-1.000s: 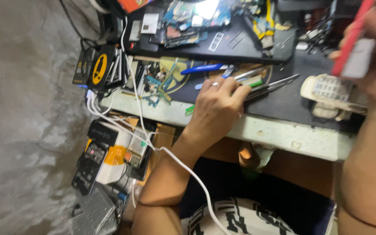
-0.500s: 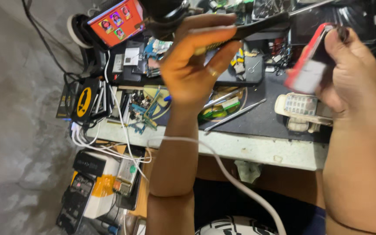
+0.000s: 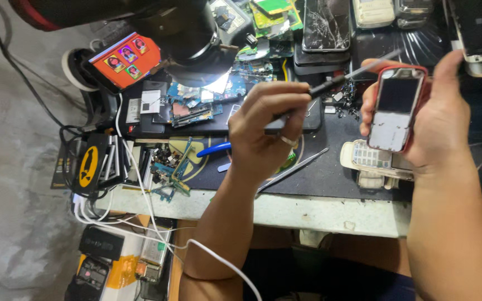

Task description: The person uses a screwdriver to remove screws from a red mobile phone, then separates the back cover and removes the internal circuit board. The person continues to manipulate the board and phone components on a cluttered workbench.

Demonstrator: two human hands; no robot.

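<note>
Two hands are at work over the desk (image 3: 308, 209), each holding one thing. The left hand (image 3: 263, 131) sits near the centre of the view, its forearm running up from six o'clock, wrist bent and knuckles toward the camera. Its grip is closed: the fingers pinch the dark handle of one slim screwdriver (image 3: 338, 78). The tool's long axis runs toward two o'clock, handle low in the fingers and the thin metal shaft pointing up and right, its tip just above the top of the phone.

The right hand (image 3: 436, 125) comes in from five o'clock, forearm thick along the right edge. Its grip is wrapped around one small phone with a red frame (image 3: 396, 106), thumb on the right side, fingertips showing at the left side. The phone stands nearly upright in the view, long axis from twelve to six o'clock, dark screen at the top and pale bare keypad area below, face toward the camera. It is held above the desk, at three o'clock from the left hand.

Below the phone, one pale keypad cover (image 3: 366, 159) lies on the dark mat. One pair of metal tweezers (image 3: 294, 170) lies at five o'clock from the left hand, one blue-handled tool (image 3: 214, 148) at nine o'clock. One cracked-screen phone (image 3: 324, 25) lies at twelve o'clock.
</note>
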